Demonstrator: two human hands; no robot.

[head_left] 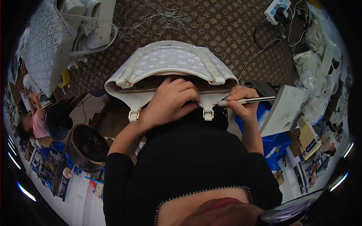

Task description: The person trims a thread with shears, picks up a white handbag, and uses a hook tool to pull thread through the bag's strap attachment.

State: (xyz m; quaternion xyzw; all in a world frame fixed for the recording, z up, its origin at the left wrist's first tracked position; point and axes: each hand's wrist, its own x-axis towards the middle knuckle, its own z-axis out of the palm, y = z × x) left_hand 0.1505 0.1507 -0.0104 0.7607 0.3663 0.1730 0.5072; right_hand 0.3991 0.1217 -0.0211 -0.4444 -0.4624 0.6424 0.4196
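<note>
Brown patterned cloth (pixel 222 45) strewn with loose threads (pixel 162 17) spreads across a workshop table in the head camera's view, with another pale bag (pixel 47 41) at far left and a power strip (pixel 277 10) at far right. At the near edge, against a black-clad torso, sits a white-and-grey patterned handbag (pixel 169 63), its zippered mouth parted toward the wearer. The left hand (pixel 174 98) curls over the bag's near rim and grasps it, though some fingertips disappear into the dark interior, and what they press there cannot be told. The right hand (pixel 243 102) pinches a slim pen-like tool (pixel 260 99) between thumb and fingers, its fine tip just beside a buckled strap tab (pixel 208 109). Contact, if any, is too small to confirm.

A slip could scratch or mark the pale trim, most likely if the soft rim buckles or the left hand's hold loosens; a thread could also snag in the zipper (pixel 217 92). Lengthwise, the handbag runs left to right, base away from the wearer. The tool lies nearly parallel, tip pointing left.
</note>
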